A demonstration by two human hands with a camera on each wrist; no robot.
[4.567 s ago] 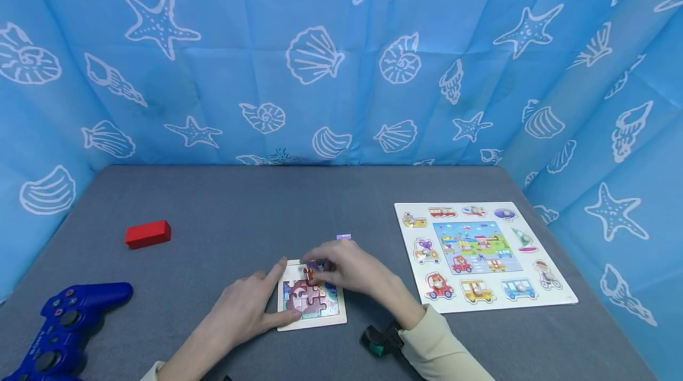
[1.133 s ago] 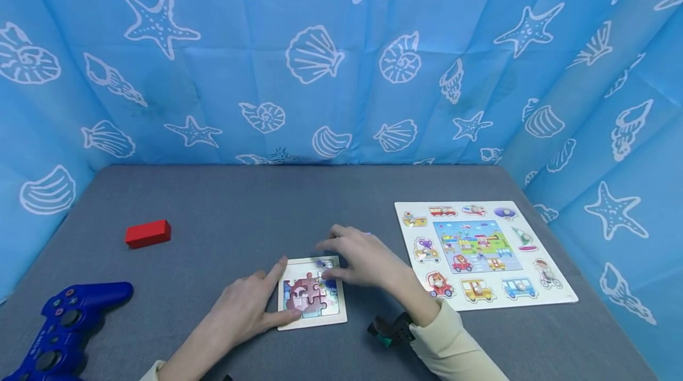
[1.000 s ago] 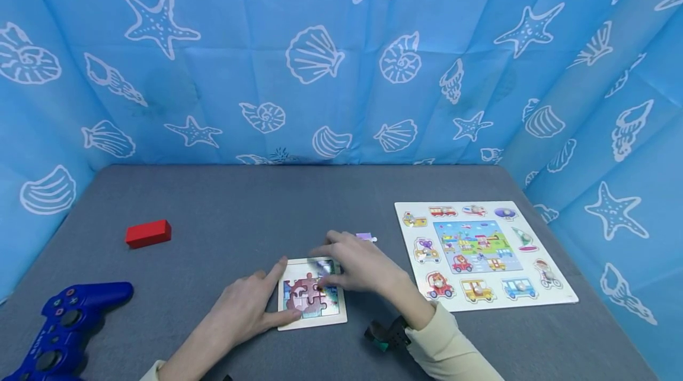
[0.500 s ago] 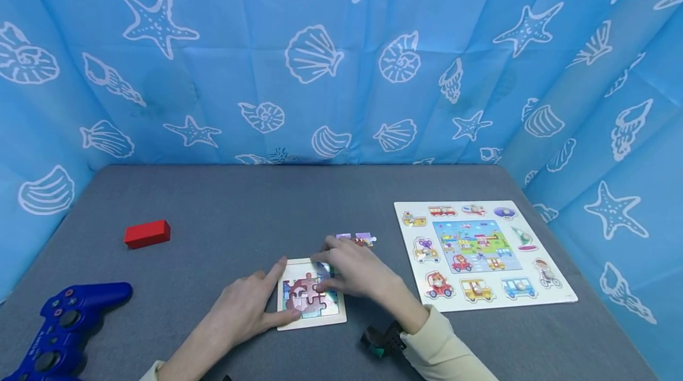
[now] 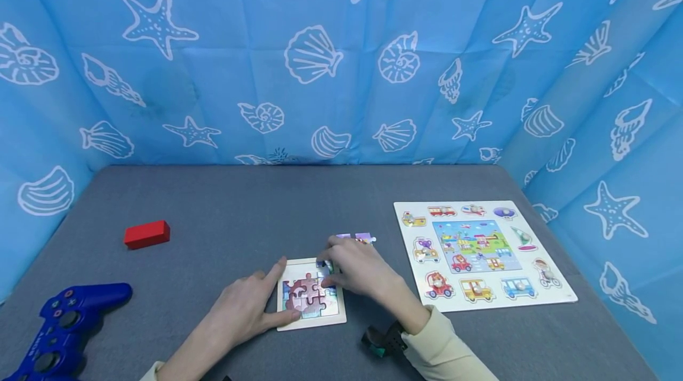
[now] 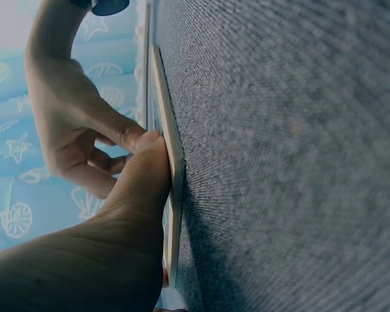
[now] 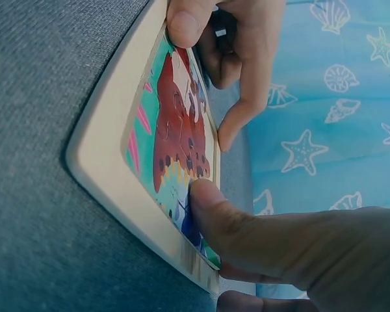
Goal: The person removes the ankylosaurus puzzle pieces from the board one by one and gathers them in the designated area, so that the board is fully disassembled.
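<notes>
A small jigsaw puzzle in a pale wooden tray (image 5: 312, 325) lies in the middle of the table, its picture showing a brown-red animal. My left hand (image 5: 240, 304) holds the tray's left side, thumb near the bottom edge and index finger at the top corner. Over the tray's upper right is my right hand (image 5: 363, 265). Its bent fingers and thumb are on a bluish puzzle piece (image 7: 187, 224) there, partly covered by the thumb. Two loose purple-edged puzzle pieces (image 5: 364, 237) lie on the table just beyond the right hand, which partly hides them.
A white peg puzzle board (image 5: 477, 256) with vehicle pictures lies on the right. A red block (image 5: 147, 234) is at the left, with a blue game controller (image 5: 66, 327) nearer the front. A blue shell-patterned curtain (image 5: 320, 61) hangs behind the grey table (image 5: 240, 209).
My right hand had a reddish piece over the tray's upper left; that piece now lies beyond the tray. The hand has come back to the upper right. The left hand stays put.
</notes>
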